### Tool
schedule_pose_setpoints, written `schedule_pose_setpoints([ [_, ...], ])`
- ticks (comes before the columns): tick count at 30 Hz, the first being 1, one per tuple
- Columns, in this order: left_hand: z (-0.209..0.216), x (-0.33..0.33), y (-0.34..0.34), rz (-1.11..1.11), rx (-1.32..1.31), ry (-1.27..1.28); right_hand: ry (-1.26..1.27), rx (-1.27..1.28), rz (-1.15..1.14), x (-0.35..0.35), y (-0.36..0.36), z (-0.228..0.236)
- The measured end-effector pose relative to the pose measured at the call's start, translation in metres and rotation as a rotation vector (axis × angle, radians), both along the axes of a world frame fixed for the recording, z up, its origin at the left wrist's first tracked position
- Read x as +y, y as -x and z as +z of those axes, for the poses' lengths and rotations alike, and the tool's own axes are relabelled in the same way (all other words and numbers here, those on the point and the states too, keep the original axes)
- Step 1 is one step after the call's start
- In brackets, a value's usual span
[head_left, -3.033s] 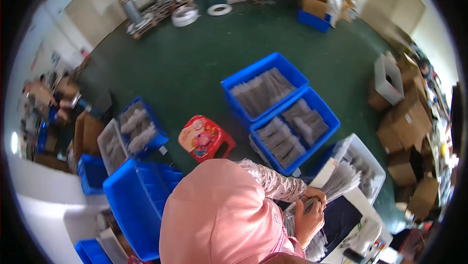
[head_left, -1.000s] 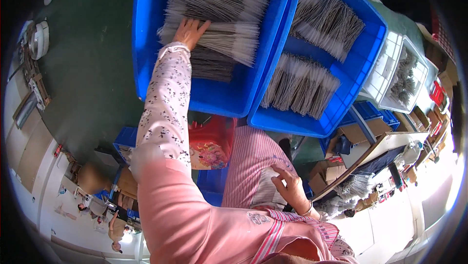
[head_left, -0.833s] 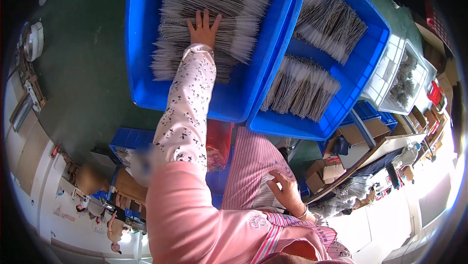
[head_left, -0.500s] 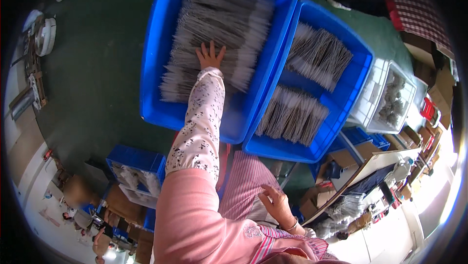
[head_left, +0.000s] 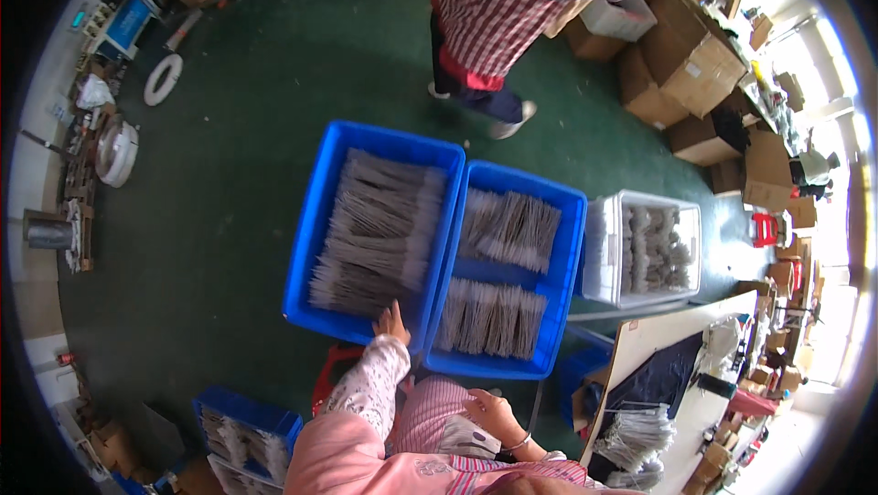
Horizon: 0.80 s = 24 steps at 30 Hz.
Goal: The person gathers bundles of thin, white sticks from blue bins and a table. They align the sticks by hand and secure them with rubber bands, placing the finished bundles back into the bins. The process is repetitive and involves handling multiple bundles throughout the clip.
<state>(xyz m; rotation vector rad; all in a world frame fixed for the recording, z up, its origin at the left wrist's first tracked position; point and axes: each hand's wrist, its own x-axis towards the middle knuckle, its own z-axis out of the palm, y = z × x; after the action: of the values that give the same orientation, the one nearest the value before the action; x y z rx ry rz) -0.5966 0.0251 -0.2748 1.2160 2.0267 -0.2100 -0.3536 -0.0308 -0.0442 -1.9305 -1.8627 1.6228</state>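
Observation:
My left hand (head_left: 391,323) is at the near end of the left blue bin (head_left: 302,262), fingers stretched out and holding nothing. Layers of thin grey wire-like sticks with whitish, fuzzy ends (head_left: 380,230) fill much of that bin; the fingertips are close to the nearest ones, and contact cannot be made out. In the right blue bin (head_left: 572,248) lie two bundles of similar sticks, a far bundle (head_left: 512,230) and a near bundle (head_left: 489,319). Low before my body, over the striped apron (head_left: 430,413), my right hand (head_left: 494,417) is loosely bent, with nothing visible in it.
A white crate (head_left: 599,248) of fuzzy pieces stands right of the bins. Nearer is a board (head_left: 626,349) bearing white wiry bundles. Blue crates (head_left: 247,413) sit at lower left, a red stool (head_left: 334,371) by my left arm. Beyond the bins walks a person (head_left: 494,24); cardboard boxes (head_left: 690,60) line the right.
My left hand has drawn back from the middle of the sticks to the bin's near end. The view has tilted up, showing more floor and the person ahead. My right hand stays low.

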Motion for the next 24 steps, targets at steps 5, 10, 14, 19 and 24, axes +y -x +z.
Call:
schedule_pose_setpoints([
  [5, 0.009, -0.095, -0.019, 0.137, -0.102, 0.121, -0.128, 0.028, -0.013, -0.003, -0.018, 0.019],
  [10, 0.06, -0.095, -0.037, 0.063, -0.091, 0.202, -0.36, 0.055, -0.043, -0.023, -0.05, 0.034],
  [14, 0.113, -0.076, -0.06, -0.07, 0.008, 0.051, -0.52, 0.075, -0.088, -0.051, -0.101, 0.049],
  [19, 0.069, -0.102, -0.077, 0.177, -0.297, -0.083, -0.405, 0.039, -0.154, -0.115, -0.169, 0.088],
  [24, 0.072, -0.139, -0.15, -0.169, -0.203, -0.029, -0.397, 0.014, -0.545, -0.215, -0.237, 0.081],
])
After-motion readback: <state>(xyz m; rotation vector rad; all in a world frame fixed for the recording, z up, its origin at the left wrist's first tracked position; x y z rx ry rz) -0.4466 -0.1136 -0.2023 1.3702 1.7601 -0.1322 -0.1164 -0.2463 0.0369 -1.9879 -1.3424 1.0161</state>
